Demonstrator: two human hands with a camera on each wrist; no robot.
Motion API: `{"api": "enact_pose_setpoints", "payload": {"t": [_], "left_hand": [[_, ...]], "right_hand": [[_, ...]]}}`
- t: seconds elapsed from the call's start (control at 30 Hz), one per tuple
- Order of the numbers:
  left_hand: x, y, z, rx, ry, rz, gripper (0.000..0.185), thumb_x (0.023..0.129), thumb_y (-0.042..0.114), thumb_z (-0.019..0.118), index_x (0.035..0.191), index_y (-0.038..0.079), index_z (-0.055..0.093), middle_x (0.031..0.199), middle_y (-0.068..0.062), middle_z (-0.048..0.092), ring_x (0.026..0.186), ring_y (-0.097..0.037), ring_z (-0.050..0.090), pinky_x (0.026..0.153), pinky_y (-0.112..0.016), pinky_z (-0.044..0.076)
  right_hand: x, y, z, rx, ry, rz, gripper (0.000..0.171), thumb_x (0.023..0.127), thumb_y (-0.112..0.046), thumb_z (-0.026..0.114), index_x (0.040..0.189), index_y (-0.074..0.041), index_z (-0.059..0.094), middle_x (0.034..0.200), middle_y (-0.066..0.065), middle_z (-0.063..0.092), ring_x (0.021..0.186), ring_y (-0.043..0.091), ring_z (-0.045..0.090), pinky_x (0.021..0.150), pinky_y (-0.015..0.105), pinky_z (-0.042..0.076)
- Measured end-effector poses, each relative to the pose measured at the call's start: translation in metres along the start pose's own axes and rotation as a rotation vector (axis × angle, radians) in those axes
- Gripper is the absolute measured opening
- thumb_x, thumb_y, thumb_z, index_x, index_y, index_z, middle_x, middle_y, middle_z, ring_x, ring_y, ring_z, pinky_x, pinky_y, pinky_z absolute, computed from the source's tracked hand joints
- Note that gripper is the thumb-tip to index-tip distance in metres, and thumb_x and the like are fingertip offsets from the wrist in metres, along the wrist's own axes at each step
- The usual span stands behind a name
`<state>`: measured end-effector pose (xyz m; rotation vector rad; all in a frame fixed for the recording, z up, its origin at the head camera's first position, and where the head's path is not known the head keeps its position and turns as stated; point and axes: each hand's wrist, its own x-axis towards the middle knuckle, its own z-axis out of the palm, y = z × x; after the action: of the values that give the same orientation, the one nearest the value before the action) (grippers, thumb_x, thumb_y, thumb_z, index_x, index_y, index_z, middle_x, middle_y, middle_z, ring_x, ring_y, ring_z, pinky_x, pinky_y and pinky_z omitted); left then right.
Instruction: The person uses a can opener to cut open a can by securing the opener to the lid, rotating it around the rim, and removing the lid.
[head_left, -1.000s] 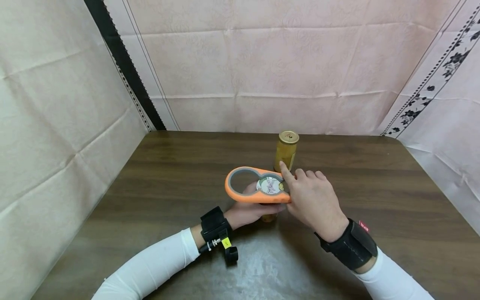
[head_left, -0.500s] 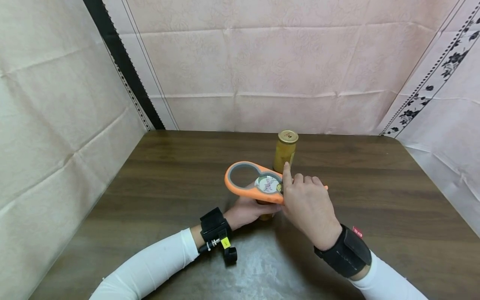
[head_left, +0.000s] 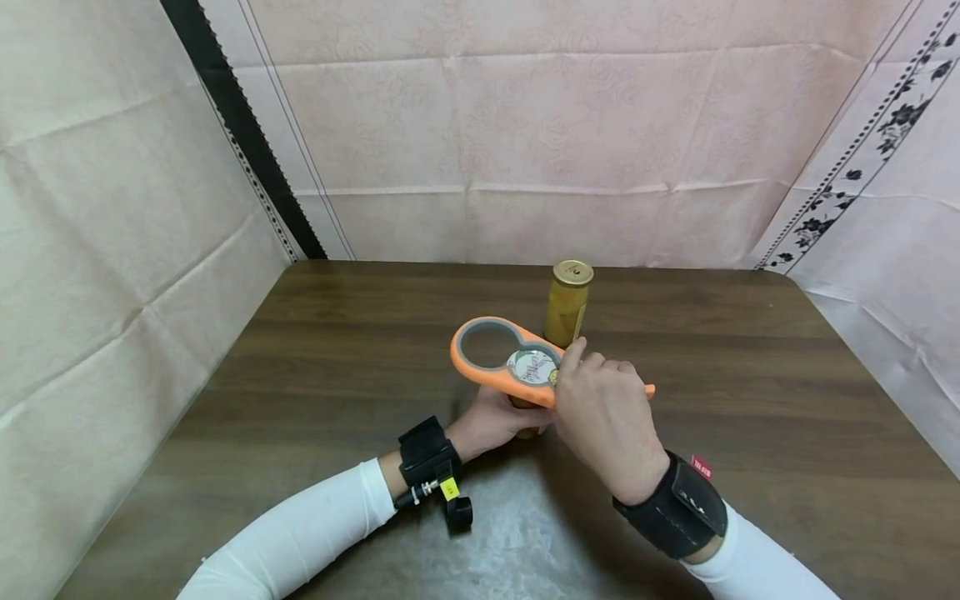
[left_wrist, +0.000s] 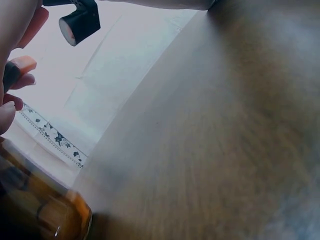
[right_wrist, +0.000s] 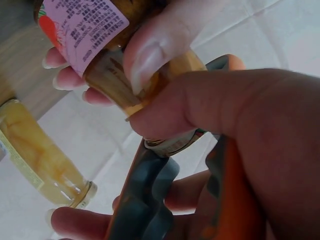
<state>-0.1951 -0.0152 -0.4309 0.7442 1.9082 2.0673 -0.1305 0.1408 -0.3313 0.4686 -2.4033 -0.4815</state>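
Orange jar opener clamped on a jar lid
Left hand grips the jar; right hand grips the opener's handle, at the jar's 3 o'clock.

A dark brown wooden table with a visible grain fills the lower half of the head view, its near part showing a pale, worn sheen. Pale pink cloth with a faint rose pattern and fold creases hangs behind it as a back wall. A cream creased sheet closes the left side, edged by a black strip with a dotted border. On the right hangs a pale sheet with a black floral border. The light is even and soft
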Motion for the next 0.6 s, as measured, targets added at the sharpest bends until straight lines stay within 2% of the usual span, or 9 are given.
{"api": "enact_pose_setpoints", "payload": {"t": [0.17, 0.3, 0.4, 0.5, 0.6], "left_hand": [[-0.0030, 0.0031, 0.0011, 0.042, 0.028, -0.029, 0.060, 0.086, 0.001, 0.079, 0.140, 0.009, 0.054, 0.135, -0.014, 0.061, 0.105, -0.009, 0.061, 0.082, -0.023, 0.055], [-0.0043, 0.0042, 0.0008, 0.026, 0.009, -0.049, 0.055, 0.088, 0.000, 0.076, 0.138, 0.006, 0.055, 0.122, -0.013, 0.064, 0.082, -0.012, 0.062, 0.070, -0.024, 0.053], [-0.0043, 0.0045, -0.0001, 0.024, -0.005, -0.064, 0.051, 0.089, 0.001, 0.075, 0.137, 0.006, 0.056, 0.109, -0.008, 0.064, 0.069, -0.013, 0.058, 0.064, -0.024, 0.050], [-0.0036, 0.0052, -0.0007, 0.036, -0.009, -0.059, 0.049, 0.089, 0.002, 0.075, 0.134, 0.005, 0.058, 0.099, -0.004, 0.063, 0.066, -0.014, 0.056, 0.063, -0.025, 0.049], [-0.0028, 0.0054, -0.0009, 0.039, -0.011, -0.057, 0.047, 0.089, 0.003, 0.076, 0.132, 0.005, 0.059, 0.091, -0.002, 0.062, 0.065, -0.016, 0.055, 0.062, -0.025, 0.048]], "right_hand": [[-0.0013, 0.0011, -0.0015, 0.009, -0.006, -0.007, 0.050, 0.081, -0.027, 0.074, 0.116, 0.009, 0.070, 0.073, 0.017, 0.071, 0.053, 0.026, 0.064, 0.051, 0.034, 0.052], [-0.0048, 0.0050, -0.0032, 0.052, 0.009, -0.003, 0.065, 0.072, -0.040, 0.085, 0.113, 0.009, 0.070, 0.074, 0.015, 0.070, 0.055, 0.026, 0.065, 0.051, 0.034, 0.052], [-0.0065, 0.0064, -0.0043, 0.069, 0.021, 0.009, 0.059, 0.066, -0.042, 0.087, 0.094, 0.006, 0.067, 0.065, 0.010, 0.062, 0.050, 0.023, 0.059, 0.047, 0.031, 0.045], [-0.0066, 0.0064, -0.0049, 0.068, 0.023, 0.022, 0.048, 0.067, -0.038, 0.085, 0.077, -0.001, 0.056, 0.056, 0.006, 0.051, 0.043, 0.020, 0.050, 0.042, 0.029, 0.035], [-0.0067, 0.0072, -0.0053, 0.077, 0.002, 0.035, 0.049, 0.067, -0.039, 0.086, 0.074, -0.003, 0.053, 0.056, 0.005, 0.047, 0.042, 0.019, 0.048, 0.041, 0.028, 0.032]]}}
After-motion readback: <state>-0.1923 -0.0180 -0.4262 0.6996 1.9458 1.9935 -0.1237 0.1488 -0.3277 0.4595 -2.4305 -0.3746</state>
